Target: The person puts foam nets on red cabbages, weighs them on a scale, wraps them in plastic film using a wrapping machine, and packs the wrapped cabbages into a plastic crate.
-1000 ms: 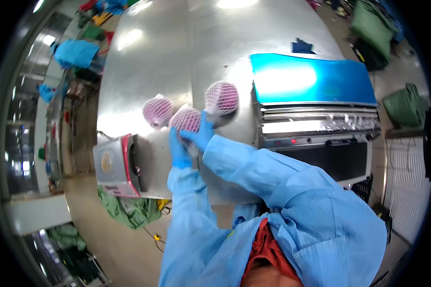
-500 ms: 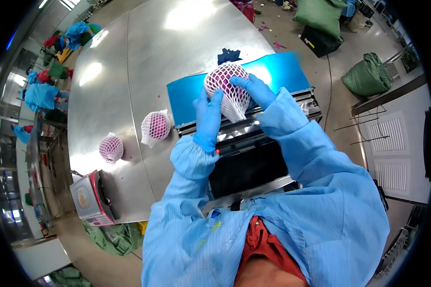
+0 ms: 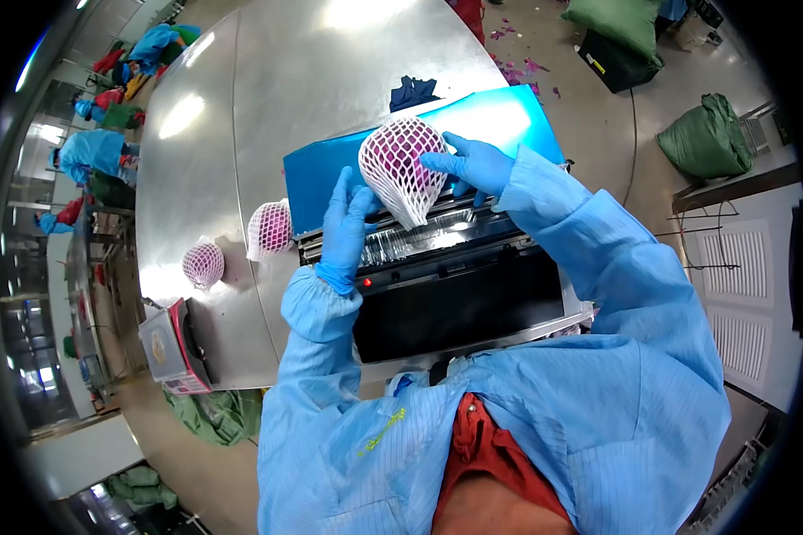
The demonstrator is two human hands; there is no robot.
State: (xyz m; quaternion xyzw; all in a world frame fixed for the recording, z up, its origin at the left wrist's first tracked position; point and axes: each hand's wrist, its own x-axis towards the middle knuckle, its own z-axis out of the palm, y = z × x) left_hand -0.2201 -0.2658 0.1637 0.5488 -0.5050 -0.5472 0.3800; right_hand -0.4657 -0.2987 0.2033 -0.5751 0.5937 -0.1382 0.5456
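Observation:
A purple cabbage in a white foam net (image 3: 403, 168) is above the near edge of the blue sheet, the gathered tail of its net pointing toward me. My right hand (image 3: 477, 168), in a blue glove, grips its right side, one digit on top and others partly hidden below. Just left of the cabbage, my gloved left hand (image 3: 343, 232) is open, fingers stretched out and apart from the net. Under both hands lies a wrapping machine (image 3: 459, 308) with a black front plate, a strip of clear film (image 3: 419, 239) and a blue sheet (image 3: 504, 120).
Two more netted cabbages, one nearer (image 3: 269, 229) and one farther left (image 3: 203, 265), sit on the steel table (image 3: 187, 169). A red-edged scale (image 3: 171, 349) stands at the table's left corner. Dark blue cloth (image 3: 413, 93) lies behind the sheet. Green sacks (image 3: 705, 138) and co-workers (image 3: 91, 153) are farther off.
My left hand has come off the netted cabbage and moved left. The right hand still holds the cabbage, which has shifted slightly left. The view has also shifted a little.

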